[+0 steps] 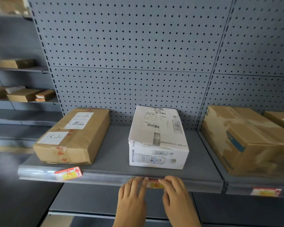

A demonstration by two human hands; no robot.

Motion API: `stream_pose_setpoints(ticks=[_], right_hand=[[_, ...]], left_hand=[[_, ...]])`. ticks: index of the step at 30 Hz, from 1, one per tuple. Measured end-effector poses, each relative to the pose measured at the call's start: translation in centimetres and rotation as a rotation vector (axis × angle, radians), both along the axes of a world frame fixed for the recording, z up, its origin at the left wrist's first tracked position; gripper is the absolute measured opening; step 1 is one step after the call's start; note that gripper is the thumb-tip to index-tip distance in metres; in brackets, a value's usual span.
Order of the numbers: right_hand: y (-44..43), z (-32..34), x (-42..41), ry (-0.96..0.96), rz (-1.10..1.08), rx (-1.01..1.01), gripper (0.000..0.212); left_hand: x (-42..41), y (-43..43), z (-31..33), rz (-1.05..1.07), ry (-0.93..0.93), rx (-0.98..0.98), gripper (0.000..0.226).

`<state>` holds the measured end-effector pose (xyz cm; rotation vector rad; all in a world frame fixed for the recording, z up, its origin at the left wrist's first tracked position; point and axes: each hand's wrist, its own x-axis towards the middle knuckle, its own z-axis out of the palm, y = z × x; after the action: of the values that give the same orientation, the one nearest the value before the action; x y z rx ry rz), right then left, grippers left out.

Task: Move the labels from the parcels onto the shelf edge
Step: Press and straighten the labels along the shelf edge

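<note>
A red and yellow label lies against the shelf edge below the white parcel. My left hand presses its left end with straight fingers. My right hand presses its right end the same way, so most of the label is hidden between the fingers. A second label marked A with a red arrow sits tilted on the edge below the brown parcel. A third label is on the edge of the right-hand bay.
A large brown box fills the right bay, with another box behind it. Grey pegboard backs the shelf. Shelves at the left hold several small cartons. A lower shelf sits under my hands.
</note>
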<state>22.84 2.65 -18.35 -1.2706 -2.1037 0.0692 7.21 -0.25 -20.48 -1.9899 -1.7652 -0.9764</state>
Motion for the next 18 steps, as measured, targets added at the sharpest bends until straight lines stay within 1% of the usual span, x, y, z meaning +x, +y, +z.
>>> stream_pose_setpoints(ticks=[6, 10, 14, 16, 18], right_hand=[[0.0, -0.1, -0.2, -0.048, 0.022, -0.001, 0.054], [-0.2, -0.1, 0.0, -0.039, 0.046, 0.003, 0.055], [-0.2, -0.6, 0.3, -0.01, 0.08, 0.026, 0.058], [0.0, -1.1, 0.6, -0.016, 0.078, 0.057, 0.059], [0.2, -1.7, 0.6, -0.013, 0.062, 0.137, 0.049]], left_hand=[[0.2, -0.1, -0.2, 0.081, 0.002, -0.012, 0.057], [0.3, -0.2, 0.0, 0.115, -0.005, -0.018, 0.054], [0.3, -0.4, 0.4, 0.103, 0.003, -0.076, 0.065], [0.5, -0.8, 0.5, 0.104, -0.002, -0.088, 0.061], [0.5, -1.3, 0.4, 0.113, -0.028, -0.107, 0.061]])
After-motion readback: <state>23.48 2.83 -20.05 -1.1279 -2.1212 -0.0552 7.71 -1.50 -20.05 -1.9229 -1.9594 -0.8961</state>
